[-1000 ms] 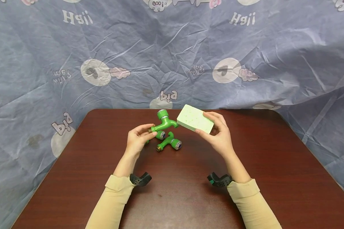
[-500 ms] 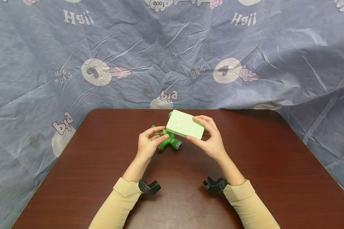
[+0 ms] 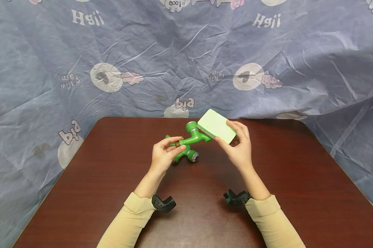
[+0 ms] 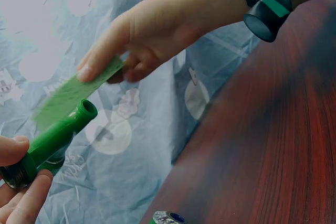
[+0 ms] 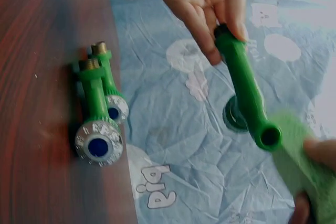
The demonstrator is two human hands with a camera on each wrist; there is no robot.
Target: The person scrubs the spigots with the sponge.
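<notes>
My left hand (image 3: 163, 156) pinches a green faucet (image 3: 195, 138) by its brass-threaded end, between thumb and fingers. The faucet is held up off the table, its round ribbed knob toward the back and its spout to the right. In my right hand (image 3: 241, 148) is a pale green sponge (image 3: 217, 126), gripped by its right end and tilted. The sponge's near-left edge overlaps the faucet by the knob and spout. From the right wrist, the spout's round opening shows right at the sponge (image 5: 294, 153). In the left wrist view the sponge (image 4: 68, 100) lies behind the faucet (image 4: 55, 137).
Two more green faucets lie on the dark red-brown table (image 3: 198, 213): a nearer faucet (image 5: 94, 98) and another faucet (image 5: 108, 74) beside it. In the head view my left hand partly hides them. A blue printed cloth (image 3: 174, 51) hangs behind the table.
The left hand has carried its faucet to the right. The sponge first moved left across the faucet, covering most of it, then moved back up and right, uncovering it.
</notes>
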